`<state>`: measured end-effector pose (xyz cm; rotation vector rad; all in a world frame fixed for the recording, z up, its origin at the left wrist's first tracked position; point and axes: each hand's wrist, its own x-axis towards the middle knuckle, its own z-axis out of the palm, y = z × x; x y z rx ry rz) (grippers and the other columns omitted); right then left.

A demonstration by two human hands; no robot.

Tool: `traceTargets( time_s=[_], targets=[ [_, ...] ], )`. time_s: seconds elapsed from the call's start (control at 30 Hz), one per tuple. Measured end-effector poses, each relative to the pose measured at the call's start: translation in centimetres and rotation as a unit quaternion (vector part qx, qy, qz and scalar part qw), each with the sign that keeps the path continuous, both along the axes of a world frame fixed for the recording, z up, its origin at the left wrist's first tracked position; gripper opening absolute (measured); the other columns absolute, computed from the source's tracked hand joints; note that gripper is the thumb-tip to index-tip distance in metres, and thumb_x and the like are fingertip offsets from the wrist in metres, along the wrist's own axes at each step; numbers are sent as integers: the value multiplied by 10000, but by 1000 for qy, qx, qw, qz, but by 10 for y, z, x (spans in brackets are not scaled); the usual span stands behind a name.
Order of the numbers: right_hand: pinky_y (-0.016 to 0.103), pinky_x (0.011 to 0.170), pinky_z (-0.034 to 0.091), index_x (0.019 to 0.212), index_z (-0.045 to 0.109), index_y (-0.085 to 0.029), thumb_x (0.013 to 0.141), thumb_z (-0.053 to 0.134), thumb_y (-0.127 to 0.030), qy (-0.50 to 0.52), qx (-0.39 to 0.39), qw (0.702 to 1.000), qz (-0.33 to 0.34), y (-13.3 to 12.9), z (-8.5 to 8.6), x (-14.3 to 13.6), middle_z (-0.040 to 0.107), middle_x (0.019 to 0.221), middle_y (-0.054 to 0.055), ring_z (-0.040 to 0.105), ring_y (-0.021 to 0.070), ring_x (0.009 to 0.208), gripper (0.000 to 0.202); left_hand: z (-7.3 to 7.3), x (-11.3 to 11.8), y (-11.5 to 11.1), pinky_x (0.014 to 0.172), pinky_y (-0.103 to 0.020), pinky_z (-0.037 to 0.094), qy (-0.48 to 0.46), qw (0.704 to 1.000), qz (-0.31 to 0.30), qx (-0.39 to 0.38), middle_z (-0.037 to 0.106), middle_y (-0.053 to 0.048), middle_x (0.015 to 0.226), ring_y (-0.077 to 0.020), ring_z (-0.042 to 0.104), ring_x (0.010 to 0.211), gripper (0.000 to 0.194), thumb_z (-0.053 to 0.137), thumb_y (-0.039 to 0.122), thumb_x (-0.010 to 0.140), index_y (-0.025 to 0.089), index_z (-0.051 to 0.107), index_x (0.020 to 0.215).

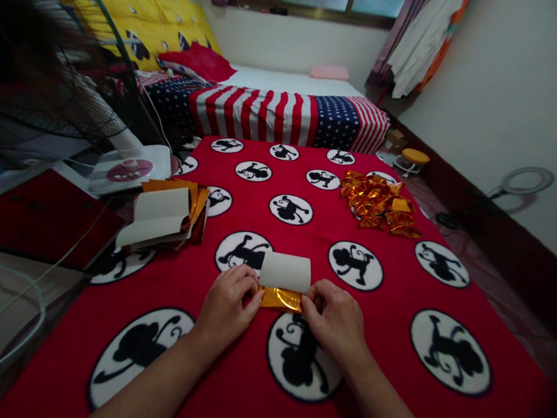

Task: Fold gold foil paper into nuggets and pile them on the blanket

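A sheet of gold foil paper (282,298) lies before me on the red cloth, its near edge folded over so that a shiny gold strip shows below the pale backing. My left hand (232,299) pinches the left end of that strip between thumb and fingers. At the strip's right end, my right hand (333,313) grips it the same way. To the left sits a stack of foil paper sheets (159,209), pale side up with gold edges showing. Folded gold foil pieces (378,203) are heaped at the right.
The red cloth (322,223) is printed with black monkey figures in white circles. A fan (130,165) stands at the left beside a dark red box (52,215). Beyond is a bed with a stars-and-stripes cover (261,113). A yellow-topped stool (415,155) stands at the right.
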<state>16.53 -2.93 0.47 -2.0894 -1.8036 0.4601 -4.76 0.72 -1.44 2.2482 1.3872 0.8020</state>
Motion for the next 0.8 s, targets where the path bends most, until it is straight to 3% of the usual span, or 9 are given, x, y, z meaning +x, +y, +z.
traceTargets(
  time_s=[0.2, 0.37, 0.53, 0.8],
  targets=[
    [262, 571, 250, 648, 568, -216, 765, 586, -265, -3, 5, 1000, -2, 2, 0, 0, 604, 638, -19, 520, 141, 608, 129, 6, 2, -2, 818, -336, 450, 18, 999, -13, 24, 585, -56, 1022, -198, 557, 942, 89, 584, 98, 810, 181, 580, 844],
    [254, 554, 240, 649, 576, -224, 766, 585, -269, -4, -9, 1000, -11, 3, 2, -1, 610, 634, -28, 524, 138, 597, 126, 7, 5, -3, 806, -359, 405, 42, 990, -102, 86, 606, -64, 1033, -197, 550, 938, 230, 495, 88, 895, 219, 637, 1022],
    [249, 546, 245, 649, 591, -225, 753, 598, -265, 7, -12, 1000, -12, 3, 3, 0, 619, 631, -27, 532, 133, 586, 112, 2, 10, -3, 754, -327, 408, 45, 979, -165, 111, 629, -55, 942, -169, 548, 861, 166, 539, 177, 918, 218, 660, 1024],
    [248, 540, 246, 659, 598, -227, 748, 600, -269, 7, -21, 999, -24, 4, 4, 0, 627, 638, -27, 545, 135, 590, 98, -1, 11, -2, 767, -307, 464, 27, 978, -191, 74, 628, -73, 981, -165, 556, 884, 196, 510, 195, 933, 214, 667, 1048]
  ],
)
